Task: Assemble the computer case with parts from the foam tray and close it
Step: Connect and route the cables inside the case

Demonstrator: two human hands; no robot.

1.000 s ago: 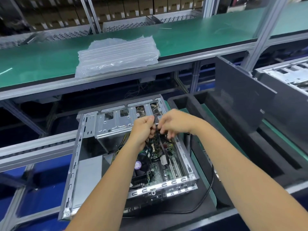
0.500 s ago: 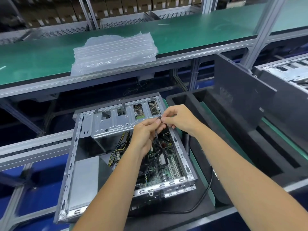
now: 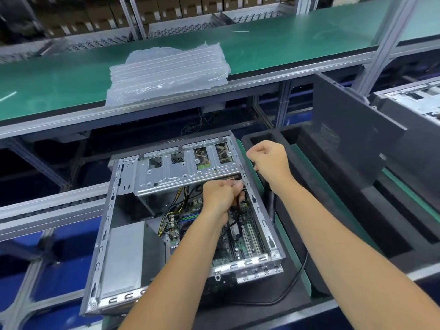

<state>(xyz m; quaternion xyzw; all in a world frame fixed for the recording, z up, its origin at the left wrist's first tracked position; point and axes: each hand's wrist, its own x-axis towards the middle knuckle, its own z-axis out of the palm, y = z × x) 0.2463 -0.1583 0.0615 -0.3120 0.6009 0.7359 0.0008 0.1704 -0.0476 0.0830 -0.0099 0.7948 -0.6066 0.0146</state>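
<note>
Steel computer case open on top; L hand grips black cable inside | R hand curled above case edge, grip contents unclear

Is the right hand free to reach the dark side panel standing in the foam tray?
Probably yes: the right hand looks empty above the case's right edge, with nothing between it and the side panel.
</note>
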